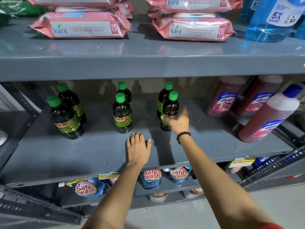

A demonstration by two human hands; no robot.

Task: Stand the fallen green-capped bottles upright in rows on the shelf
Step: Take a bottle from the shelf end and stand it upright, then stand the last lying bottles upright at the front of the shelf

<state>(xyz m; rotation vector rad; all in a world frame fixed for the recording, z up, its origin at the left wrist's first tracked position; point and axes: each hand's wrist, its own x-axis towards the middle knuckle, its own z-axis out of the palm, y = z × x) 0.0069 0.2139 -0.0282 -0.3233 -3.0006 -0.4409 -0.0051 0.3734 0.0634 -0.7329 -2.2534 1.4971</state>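
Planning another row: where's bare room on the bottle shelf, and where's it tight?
Free: the front strip of the middle shelf ahead of the green-capped bottles, apart from the left hand lying flat on it; also the gaps between the three bottle pairs. Tight: the right end, with leaning Lizol bottles, and where the right hand grips the front-right bottle.

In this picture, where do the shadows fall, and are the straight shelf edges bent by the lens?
Head view: the forearms cast dark shadows on the middle shelf, between the left hand and the right hand; the upper shelf mirrors the pink wipe packs faintly; wide-angle distortion tilts the red bottles at the right edge.
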